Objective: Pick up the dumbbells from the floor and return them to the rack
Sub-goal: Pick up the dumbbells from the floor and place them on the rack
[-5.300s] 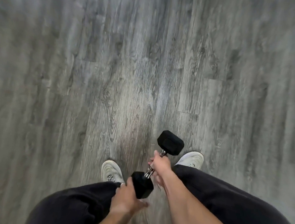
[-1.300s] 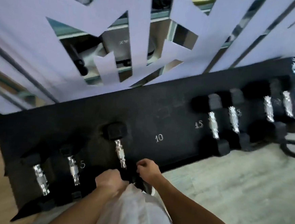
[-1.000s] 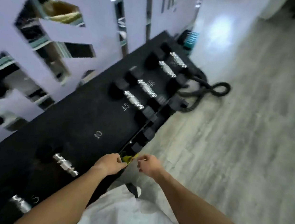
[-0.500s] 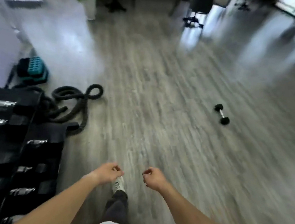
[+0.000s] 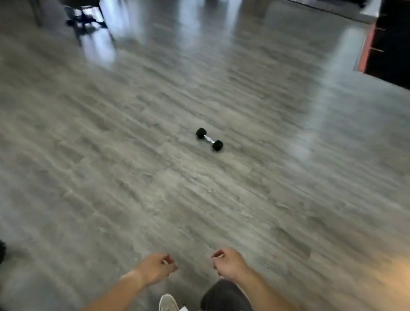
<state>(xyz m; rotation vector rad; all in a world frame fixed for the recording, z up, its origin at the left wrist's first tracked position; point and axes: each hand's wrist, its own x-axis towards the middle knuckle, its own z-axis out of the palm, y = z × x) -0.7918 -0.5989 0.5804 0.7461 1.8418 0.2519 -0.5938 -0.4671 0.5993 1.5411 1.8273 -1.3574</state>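
Both hands, left hand (image 5: 157, 269) and right hand (image 5: 228, 264), are hanging empty at lower centre, fingers loosely curled, apparently freed for the dumbbell (image 5: 209, 139) lying mid-frame on the floor (image 5: 99, 171), well apart.

A small dumbbell with black hexagonal rubber heads and a short chrome handle (image 5: 209, 139) lies flat on the grey wood-grain floor, mid-scene, angled from far-left to near-right.

Left hand (image 5: 157, 269), right hand (image 5: 228, 264) loosely curled, empty
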